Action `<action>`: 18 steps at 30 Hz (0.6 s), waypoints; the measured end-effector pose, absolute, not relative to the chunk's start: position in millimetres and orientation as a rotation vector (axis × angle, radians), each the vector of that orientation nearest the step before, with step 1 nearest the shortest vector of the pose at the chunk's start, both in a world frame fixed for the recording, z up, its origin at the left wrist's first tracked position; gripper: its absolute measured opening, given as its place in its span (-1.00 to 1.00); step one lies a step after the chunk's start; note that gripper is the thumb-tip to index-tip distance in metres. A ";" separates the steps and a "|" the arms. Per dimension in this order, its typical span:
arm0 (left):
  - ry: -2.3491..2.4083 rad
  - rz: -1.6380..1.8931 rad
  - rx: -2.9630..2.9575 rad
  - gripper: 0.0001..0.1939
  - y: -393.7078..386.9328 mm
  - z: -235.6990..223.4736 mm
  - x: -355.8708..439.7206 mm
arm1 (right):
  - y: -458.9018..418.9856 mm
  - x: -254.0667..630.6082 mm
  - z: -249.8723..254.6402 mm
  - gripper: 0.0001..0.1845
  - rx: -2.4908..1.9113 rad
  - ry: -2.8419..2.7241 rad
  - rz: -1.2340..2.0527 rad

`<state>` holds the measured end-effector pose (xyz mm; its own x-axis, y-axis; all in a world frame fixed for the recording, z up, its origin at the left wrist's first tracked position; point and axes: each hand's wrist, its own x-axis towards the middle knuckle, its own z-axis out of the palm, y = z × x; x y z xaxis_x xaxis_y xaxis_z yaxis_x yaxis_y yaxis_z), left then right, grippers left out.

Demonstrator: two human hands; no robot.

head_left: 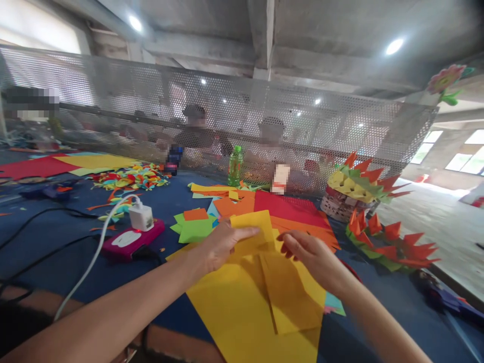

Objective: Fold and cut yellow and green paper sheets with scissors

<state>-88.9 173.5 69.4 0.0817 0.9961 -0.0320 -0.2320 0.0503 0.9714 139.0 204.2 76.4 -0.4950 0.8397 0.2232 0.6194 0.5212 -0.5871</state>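
A small yellow piece [252, 220] between our left hand's [221, 247] fingers, above the large yellow sheet [236, 317] at the counter's [177, 199] near edge.
Our right hand's [304, 249] fingers curl narrow just beside it; we cannot tell whether they grip. We'd best keep its edges square and our pressure even. We count one folded yellow piece [293, 297], one green bottle [235, 169], and two spiky paper rings [350, 186] toward the right edge.

Bare forearms [124, 302] angle inward; the left hand [221, 247] stretches one digit [246, 233] toward the right hand [304, 248] (just apart), whose fingers [288, 244] curl loosely
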 end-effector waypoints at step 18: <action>1.508 0.929 2.209 -0.68 185.9 45.8 -71.4 | 232.7 141.0 64.5 -0.60 -1.085 -1.531 0.806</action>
<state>-71.4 185.9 45.8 0.2360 0.9115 0.3369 0.7112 -0.3983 0.5793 141.0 232.7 64.5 -0.0441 0.9309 0.3627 0.2280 0.3629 -0.9035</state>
